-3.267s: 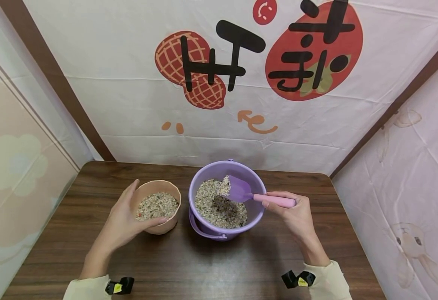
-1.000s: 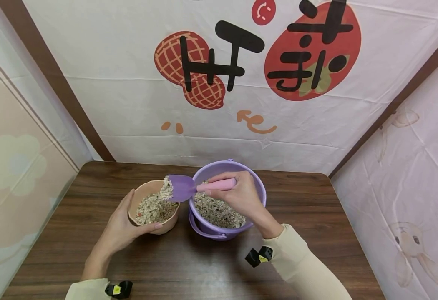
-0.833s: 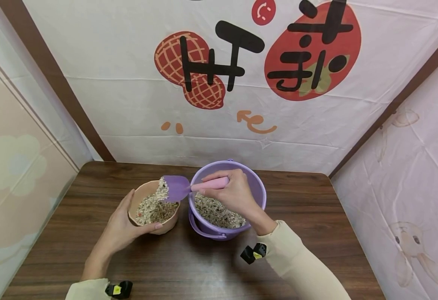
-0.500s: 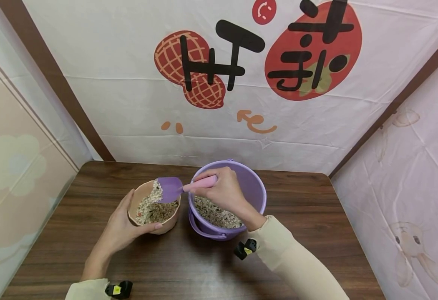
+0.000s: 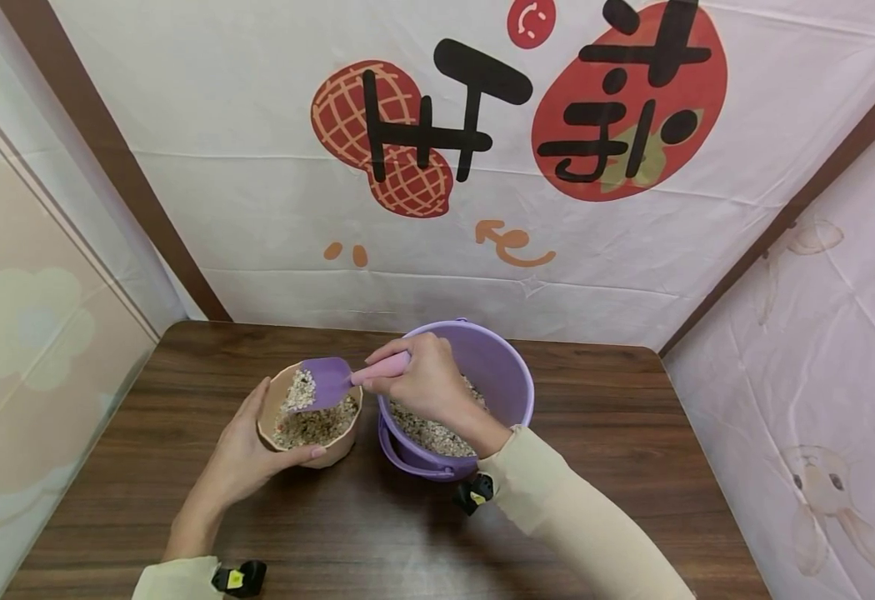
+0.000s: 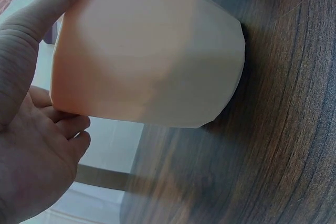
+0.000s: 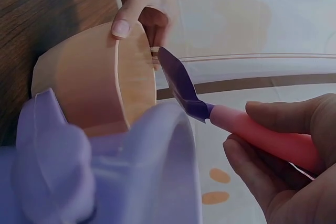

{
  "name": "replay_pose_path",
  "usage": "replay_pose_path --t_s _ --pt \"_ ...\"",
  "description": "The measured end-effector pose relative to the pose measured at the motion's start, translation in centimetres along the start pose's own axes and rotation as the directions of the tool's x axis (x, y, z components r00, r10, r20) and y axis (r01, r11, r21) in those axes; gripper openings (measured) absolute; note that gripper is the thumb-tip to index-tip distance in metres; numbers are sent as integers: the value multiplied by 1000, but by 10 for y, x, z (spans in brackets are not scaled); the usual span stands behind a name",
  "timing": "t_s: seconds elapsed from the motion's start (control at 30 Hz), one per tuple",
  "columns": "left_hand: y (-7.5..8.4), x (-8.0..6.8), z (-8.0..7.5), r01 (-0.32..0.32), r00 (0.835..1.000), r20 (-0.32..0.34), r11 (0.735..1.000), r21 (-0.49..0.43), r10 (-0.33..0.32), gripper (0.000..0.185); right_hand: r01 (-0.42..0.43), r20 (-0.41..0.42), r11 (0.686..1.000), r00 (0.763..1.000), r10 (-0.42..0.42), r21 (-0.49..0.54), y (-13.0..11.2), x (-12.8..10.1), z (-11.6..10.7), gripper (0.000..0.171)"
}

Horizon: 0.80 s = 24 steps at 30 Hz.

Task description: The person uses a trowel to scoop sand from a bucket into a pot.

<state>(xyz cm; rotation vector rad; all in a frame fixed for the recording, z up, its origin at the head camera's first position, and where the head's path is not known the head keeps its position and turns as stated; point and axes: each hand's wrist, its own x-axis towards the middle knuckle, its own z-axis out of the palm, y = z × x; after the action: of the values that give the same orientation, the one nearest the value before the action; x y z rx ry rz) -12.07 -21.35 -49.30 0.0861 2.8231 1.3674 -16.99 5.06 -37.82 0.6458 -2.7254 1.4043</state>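
Observation:
My right hand (image 5: 430, 379) grips the pink handle of a purple toy shovel (image 5: 330, 383). The blade, with pale gravel on its tip, is over a peach faceted pot (image 5: 338, 450). Gravel also lies inside that pot. My left hand (image 5: 238, 458) holds the pot from its left side, thumb along the near wall and fingers round the far side; in the left wrist view the pot (image 6: 152, 51) stands on the table. Just right of it is a purple bucket (image 5: 508, 367) with gravel inside, partly hidden by my right hand and forearm.
The bucket's purple handle (image 5: 407, 468) hangs down at its near left side. Both containers stand toward the back of a brown wooden table (image 5: 595, 425). A printed white cloth (image 5: 257, 208) hangs directly behind, with more cloth at both sides.
My right hand has carried the loaded shovel from above the bucket leftward over the pot. In the last half second the blade has gone further left and slightly down. My left hand stays on the pot.

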Motion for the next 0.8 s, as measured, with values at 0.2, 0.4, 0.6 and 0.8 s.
replay_pose_path --t_s 0.2,0.4,0.6,0.8 --pt "0 0 1 -1 1000 -1 1000 -7 1 137 30 -2 998 1000 -30 -62 0 1 4 17" --pt "0 0 0 1 1000 0 1000 0 -1 136 61 6 991 998 -61 -117 -3 1 7 16" --pt "0 0 0 2 1000 -2 1000 -1 -2 136 111 -2 974 994 -113 -196 -6 -1 9 16" --pt "0 0 0 0 1000 0 1000 -11 0 136 199 29 939 979 -199 -281 -8 -4 9 13"
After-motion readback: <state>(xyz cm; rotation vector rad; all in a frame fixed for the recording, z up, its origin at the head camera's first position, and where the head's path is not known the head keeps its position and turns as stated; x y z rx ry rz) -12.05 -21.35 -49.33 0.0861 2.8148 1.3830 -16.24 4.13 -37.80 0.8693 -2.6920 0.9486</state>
